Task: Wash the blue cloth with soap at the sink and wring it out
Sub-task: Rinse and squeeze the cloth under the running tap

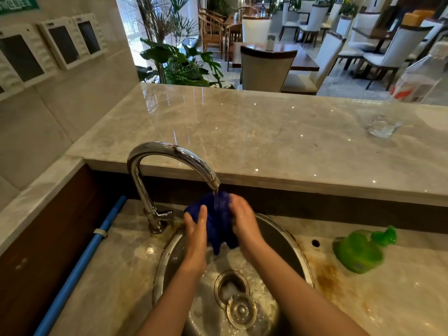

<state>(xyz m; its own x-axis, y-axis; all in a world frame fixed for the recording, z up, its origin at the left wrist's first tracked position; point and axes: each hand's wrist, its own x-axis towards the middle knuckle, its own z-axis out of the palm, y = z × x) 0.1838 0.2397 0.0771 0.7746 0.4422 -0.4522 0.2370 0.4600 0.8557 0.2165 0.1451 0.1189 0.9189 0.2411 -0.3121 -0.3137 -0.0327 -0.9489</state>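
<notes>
Lower marble tabletop (400, 299): wet, brown-stained just right of the round steel sink (300, 258) set into it. On it: chrome faucet (150, 214) at the sink's left rear; green soap bottle (358, 251) to the right, apart from the rim. Raised ledge (242, 132) behind carries a clear glass (383, 127), far right.

No text can be read. A green sign (17, 4) on the wall, at the upper left corner of the view, carries white characters, but the frame edge cuts them off and they stay illegible. A clear plastic bottle (417, 76) at the far right edge of the marble counter (242, 132) has a red-and-white label, too blurred to read.
</notes>
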